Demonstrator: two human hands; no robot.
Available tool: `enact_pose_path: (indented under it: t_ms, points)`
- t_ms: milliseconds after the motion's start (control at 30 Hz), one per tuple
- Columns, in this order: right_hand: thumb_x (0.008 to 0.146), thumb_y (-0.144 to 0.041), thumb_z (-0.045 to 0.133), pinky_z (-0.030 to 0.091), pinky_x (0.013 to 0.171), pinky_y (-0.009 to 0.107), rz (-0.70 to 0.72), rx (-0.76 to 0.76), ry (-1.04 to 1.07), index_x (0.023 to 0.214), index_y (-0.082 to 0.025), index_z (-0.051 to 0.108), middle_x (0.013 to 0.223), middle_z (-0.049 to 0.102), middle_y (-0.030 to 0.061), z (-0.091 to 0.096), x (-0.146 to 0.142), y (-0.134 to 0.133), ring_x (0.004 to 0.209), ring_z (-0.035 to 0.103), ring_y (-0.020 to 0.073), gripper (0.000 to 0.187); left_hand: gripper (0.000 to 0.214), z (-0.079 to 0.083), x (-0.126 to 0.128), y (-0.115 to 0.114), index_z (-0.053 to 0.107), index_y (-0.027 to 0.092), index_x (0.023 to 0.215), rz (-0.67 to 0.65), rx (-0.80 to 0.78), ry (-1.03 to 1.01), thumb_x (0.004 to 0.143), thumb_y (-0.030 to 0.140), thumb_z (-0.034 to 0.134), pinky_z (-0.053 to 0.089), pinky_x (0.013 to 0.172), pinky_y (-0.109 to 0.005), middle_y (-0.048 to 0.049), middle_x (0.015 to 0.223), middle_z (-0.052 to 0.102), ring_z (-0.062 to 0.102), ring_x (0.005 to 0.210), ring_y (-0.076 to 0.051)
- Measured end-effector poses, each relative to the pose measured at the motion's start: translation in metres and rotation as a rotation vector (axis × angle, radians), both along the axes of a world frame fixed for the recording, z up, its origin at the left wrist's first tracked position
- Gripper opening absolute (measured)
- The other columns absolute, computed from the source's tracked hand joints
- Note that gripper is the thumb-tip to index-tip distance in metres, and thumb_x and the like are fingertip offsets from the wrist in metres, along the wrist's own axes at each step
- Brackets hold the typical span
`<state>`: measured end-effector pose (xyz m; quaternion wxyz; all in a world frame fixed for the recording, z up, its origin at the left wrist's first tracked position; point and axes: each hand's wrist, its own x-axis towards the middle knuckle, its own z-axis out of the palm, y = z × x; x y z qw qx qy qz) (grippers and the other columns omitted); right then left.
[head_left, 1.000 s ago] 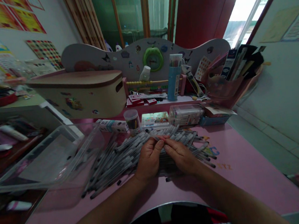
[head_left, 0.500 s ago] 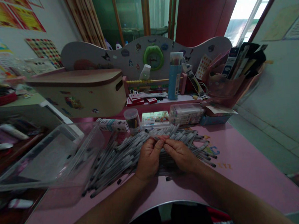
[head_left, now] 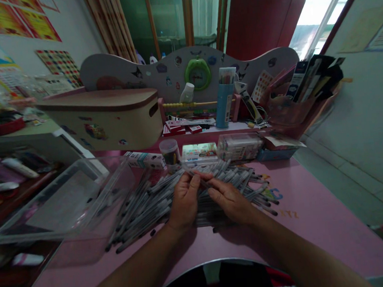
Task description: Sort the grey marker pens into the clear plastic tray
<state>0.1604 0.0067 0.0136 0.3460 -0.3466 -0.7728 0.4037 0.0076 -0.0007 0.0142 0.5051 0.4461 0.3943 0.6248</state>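
Note:
A big heap of grey pens [head_left: 143, 205] with dark caps lies spread across the pink desk [head_left: 313, 231]. Both my hands rest on the middle of the heap, side by side. My left hand [head_left: 183, 202] has its fingers curled around a pen, the thumb pressing near its upper end. My right hand [head_left: 228, 198] pinches the same pen or a neighbouring one between thumb and fingers. Which pen each hand holds is hard to separate from the pile under them.
A clear plastic tray [head_left: 59, 204] sits tilted at the desk's left. Behind the pens stand a small round jar [head_left: 169, 152], flat boxes [head_left: 199, 152] and a clear case [head_left: 240, 146]. A cream storage box [head_left: 109, 119], blue pen cup [head_left: 223, 100] and pink organiser [head_left: 291, 103] line the back.
Both hands have shifted slightly left and up on the heap, and the left fingers have closed further round a pen. The pile itself lies as before.

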Motion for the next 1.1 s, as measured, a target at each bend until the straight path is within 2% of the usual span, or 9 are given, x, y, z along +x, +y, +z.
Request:
enact_pose_path:
  t_ms: [133, 267, 367, 500, 567, 700, 833, 967, 1100]
  points:
    - [0.095, -0.032, 0.045, 0.046, 0.071, 0.031, -0.139, -0.021, 0.007, 0.109, -0.020, 0.063, 0.080, 0.064, 0.0006, -0.004, 0.004, 0.005, 0.073, 0.060, 0.0184, 0.025, 0.022, 0.005, -0.007, 0.005, 0.058, 0.021, 0.095, 0.016, -0.065, -0.176, 0.088, 0.042, 0.060, 0.052, 0.077, -0.027, 0.0026, 0.075, 0.068, 0.066, 0.072, -0.013]
    - [0.087, -0.024, 0.046, 0.040, 0.059, 0.027, -0.209, -0.154, 0.206, 0.107, -0.020, 0.059, 0.072, 0.056, -0.0017, -0.013, 0.005, 0.014, 0.063, 0.052, 0.0154, 0.025, 0.036, 0.011, -0.013, 0.003, 0.049, 0.021, 0.118, -0.289, -0.198, -0.105, 0.087, 0.037, 0.061, 0.042, 0.048, -0.018, 0.0077, 0.053, 0.057, 0.053, 0.044, -0.009]
    - [0.080, -0.025, 0.050, 0.035, 0.051, 0.024, -0.194, -0.328, 0.410, 0.114, -0.021, 0.053, 0.075, 0.053, -0.0027, -0.015, 0.005, 0.017, 0.058, 0.046, 0.0134, 0.034, 0.031, 0.010, -0.015, 0.001, 0.048, 0.022, 0.110, -0.497, -0.287, -0.149, 0.085, 0.034, 0.063, 0.032, 0.037, -0.015, 0.0099, 0.046, 0.050, 0.041, 0.033, -0.007]
    - [0.088, -0.044, 0.051, 0.025, 0.047, 0.023, -0.218, -0.415, 0.406, 0.080, -0.020, 0.053, 0.060, 0.040, -0.0054, -0.012, 0.006, 0.018, 0.051, 0.033, 0.0112, 0.025, 0.021, 0.005, -0.015, 0.001, 0.053, 0.021, 0.094, -0.655, -0.353, -0.271, 0.082, 0.031, 0.067, 0.034, 0.034, -0.014, 0.0092, 0.044, 0.048, 0.038, 0.030, -0.006]
    - [0.090, -0.050, 0.052, 0.023, 0.048, 0.024, -0.225, -0.378, 0.342, 0.066, -0.020, 0.046, 0.057, 0.036, -0.0056, -0.011, 0.007, 0.018, 0.051, 0.030, 0.0105, 0.038, 0.017, 0.003, -0.016, 0.003, 0.056, 0.019, 0.090, -0.630, -0.363, -0.330, 0.083, 0.031, 0.064, 0.039, 0.037, -0.016, 0.0066, 0.046, 0.051, 0.046, 0.034, -0.008]
    - [0.091, -0.055, 0.051, 0.023, 0.049, 0.025, -0.245, -0.346, 0.307, 0.065, -0.021, 0.045, 0.057, 0.035, -0.0059, -0.013, 0.007, 0.019, 0.051, 0.028, 0.0105, 0.044, 0.015, 0.003, -0.015, 0.004, 0.063, 0.015, 0.090, -0.497, -0.334, -0.426, 0.079, 0.025, 0.064, 0.054, 0.056, -0.025, -0.0021, 0.062, 0.064, 0.064, 0.055, -0.015]
    - [0.091, -0.059, 0.048, 0.025, 0.050, 0.025, -0.327, -0.291, 0.305, 0.064, -0.021, 0.045, 0.058, 0.036, -0.0051, -0.015, 0.007, 0.020, 0.053, 0.031, 0.0117, 0.047, 0.032, 0.003, -0.011, 0.000, 0.069, 0.017, 0.099, -0.356, -0.227, -0.264, 0.067, 0.012, 0.070, 0.057, 0.068, -0.028, -0.0041, 0.082, 0.069, 0.067, 0.079, -0.018]
    - [0.091, -0.059, 0.047, 0.028, 0.053, 0.026, -0.319, -0.264, 0.270, 0.063, -0.020, 0.046, 0.059, 0.039, -0.0040, -0.014, 0.007, 0.019, 0.055, 0.035, 0.0127, 0.048, 0.020, -0.001, -0.008, -0.002, 0.074, 0.019, 0.097, -0.249, -0.136, -0.036, 0.079, 0.028, 0.071, 0.058, 0.079, -0.031, -0.0067, 0.102, 0.071, 0.067, 0.098, -0.022]
    - [0.092, -0.061, 0.044, 0.029, 0.052, 0.026, -0.326, -0.293, 0.296, 0.062, -0.021, 0.045, 0.059, 0.039, -0.0038, -0.015, 0.007, 0.018, 0.055, 0.035, 0.0132, 0.049, 0.023, -0.008, -0.007, 0.000, 0.074, 0.019, 0.097, -0.224, -0.166, -0.073, 0.081, 0.036, 0.071, 0.057, 0.086, -0.035, -0.0067, 0.101, 0.074, 0.070, 0.097, -0.023]
